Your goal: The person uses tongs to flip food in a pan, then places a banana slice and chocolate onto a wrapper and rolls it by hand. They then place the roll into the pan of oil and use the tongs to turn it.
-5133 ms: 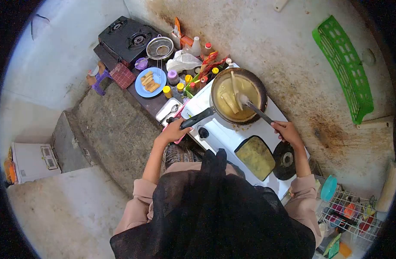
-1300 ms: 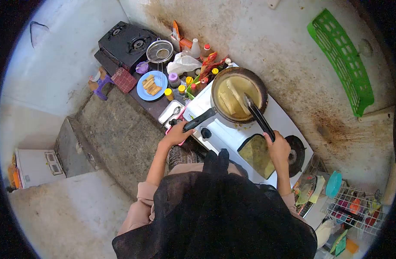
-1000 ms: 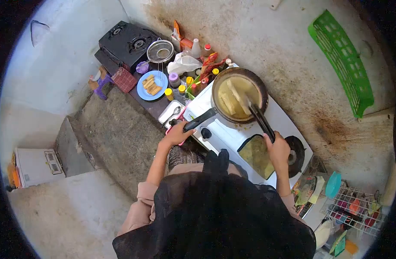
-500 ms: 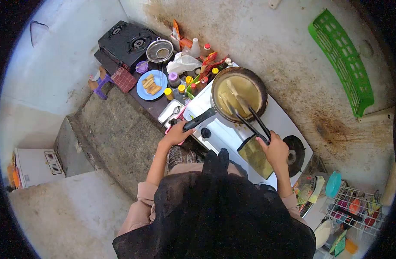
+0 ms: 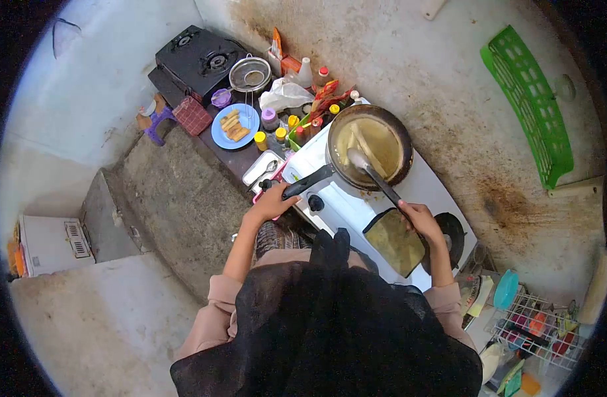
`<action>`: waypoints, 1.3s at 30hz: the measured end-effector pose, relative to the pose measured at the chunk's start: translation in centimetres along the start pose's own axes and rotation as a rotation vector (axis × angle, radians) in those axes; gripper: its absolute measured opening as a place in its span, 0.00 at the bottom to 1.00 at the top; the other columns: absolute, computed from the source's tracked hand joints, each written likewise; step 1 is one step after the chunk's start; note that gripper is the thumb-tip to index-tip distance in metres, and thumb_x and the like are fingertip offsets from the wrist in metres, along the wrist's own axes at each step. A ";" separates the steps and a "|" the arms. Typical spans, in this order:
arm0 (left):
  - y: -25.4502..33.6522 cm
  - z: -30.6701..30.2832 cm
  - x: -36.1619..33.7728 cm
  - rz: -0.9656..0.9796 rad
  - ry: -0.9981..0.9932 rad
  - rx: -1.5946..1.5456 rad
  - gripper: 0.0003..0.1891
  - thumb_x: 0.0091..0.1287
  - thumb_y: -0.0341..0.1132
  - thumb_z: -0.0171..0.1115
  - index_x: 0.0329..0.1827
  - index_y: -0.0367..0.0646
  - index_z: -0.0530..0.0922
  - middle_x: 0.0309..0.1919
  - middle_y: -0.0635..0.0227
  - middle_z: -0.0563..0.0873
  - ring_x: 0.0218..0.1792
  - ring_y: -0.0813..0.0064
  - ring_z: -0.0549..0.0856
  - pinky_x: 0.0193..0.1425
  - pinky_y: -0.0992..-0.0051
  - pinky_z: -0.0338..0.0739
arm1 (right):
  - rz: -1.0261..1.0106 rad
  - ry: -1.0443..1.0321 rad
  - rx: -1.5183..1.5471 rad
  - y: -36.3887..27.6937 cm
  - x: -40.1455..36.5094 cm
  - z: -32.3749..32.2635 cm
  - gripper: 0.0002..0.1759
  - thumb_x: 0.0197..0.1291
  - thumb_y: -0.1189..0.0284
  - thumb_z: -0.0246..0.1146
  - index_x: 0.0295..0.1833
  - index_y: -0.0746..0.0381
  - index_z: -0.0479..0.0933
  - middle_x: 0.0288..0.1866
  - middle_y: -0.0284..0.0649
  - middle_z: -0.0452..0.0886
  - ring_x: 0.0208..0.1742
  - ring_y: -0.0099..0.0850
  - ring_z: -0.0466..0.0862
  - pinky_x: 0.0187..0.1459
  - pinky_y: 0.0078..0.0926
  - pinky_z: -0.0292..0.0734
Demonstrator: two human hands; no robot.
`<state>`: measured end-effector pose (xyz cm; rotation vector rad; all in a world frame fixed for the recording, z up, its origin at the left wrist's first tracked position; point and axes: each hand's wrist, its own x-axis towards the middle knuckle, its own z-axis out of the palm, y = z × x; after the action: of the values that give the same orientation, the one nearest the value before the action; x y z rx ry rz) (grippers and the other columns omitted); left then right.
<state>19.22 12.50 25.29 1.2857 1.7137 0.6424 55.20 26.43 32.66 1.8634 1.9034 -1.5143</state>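
Observation:
My left hand [image 5: 272, 203] is wrapped round the black handle [image 5: 308, 182] of a frying pan [image 5: 405, 159] on the white stove [image 5: 343, 212]. In the pan, long pale rolls [image 5: 367, 147] lie in yellowish oil. My right hand [image 5: 420, 221] holds dark tongs [image 5: 383, 184] by their near end; their tips are over the pan beside the rolls, and I cannot make out anything between them. A blue plate [image 5: 219, 135] with several browned rolls [image 5: 235, 127] stands beyond the pan, to the left.
Bottles with yellow caps [image 5: 260, 137], a strainer [image 5: 250, 74] and a black two-burner stove [image 5: 201, 59] stand at the upper left. A metal tray [image 5: 256, 173] holds a spoon. A wire basket [image 5: 538, 327] is at the lower right, and a green rack [image 5: 531, 106] hangs on the wall.
The tongs have turned and their two arms now appear closer together. My right hand has rotated with them and shifted slightly. My left hand stays on the pan handle; the whole view has shifted slightly.

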 end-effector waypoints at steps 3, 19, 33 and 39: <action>-0.1 0.0 0.0 -0.005 -0.004 -0.016 0.22 0.58 0.46 0.61 0.45 0.35 0.74 0.37 0.51 0.79 0.40 0.57 0.79 0.46 0.67 0.70 | 0.131 -0.112 0.317 -0.7 -0.5 -0.8 0.24 0.62 0.50 0.51 0.39 0.61 0.76 0.20 0.26 0.72 0.14 0.14 0.66 0.14 0.13 0.59; -0.4 0.1 0.4 -0.017 -0.030 -0.025 0.22 0.58 0.46 0.62 0.45 0.35 0.74 0.36 0.52 0.79 0.40 0.58 0.79 0.45 0.67 0.71 | -0.155 0.236 -0.425 -2.0 -1.3 -1.3 0.27 0.56 0.46 0.56 0.33 0.62 0.80 0.21 0.41 0.76 0.23 0.35 0.78 0.28 0.32 0.73; -1.8 0.6 0.8 0.078 -0.004 0.013 0.19 0.61 0.44 0.60 0.46 0.39 0.70 0.20 0.67 0.77 0.21 0.78 0.78 0.26 0.74 0.72 | -0.311 0.607 -0.987 -5.0 -3.2 0.9 0.26 0.50 0.48 0.60 0.38 0.62 0.76 0.26 0.42 0.78 0.26 0.39 0.82 0.26 0.32 0.76; -2.0 0.6 0.8 0.122 0.022 0.034 0.20 0.61 0.45 0.60 0.47 0.39 0.70 0.20 0.67 0.77 0.21 0.77 0.78 0.25 0.74 0.72 | -0.338 0.635 -0.956 -5.4 -4.6 1.5 0.27 0.50 0.49 0.62 0.42 0.63 0.75 0.30 0.44 0.78 0.26 0.39 0.82 0.26 0.33 0.77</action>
<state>18.74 12.54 23.08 1.4204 1.6804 0.7031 51.32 23.32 37.94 1.6331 2.5825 0.1431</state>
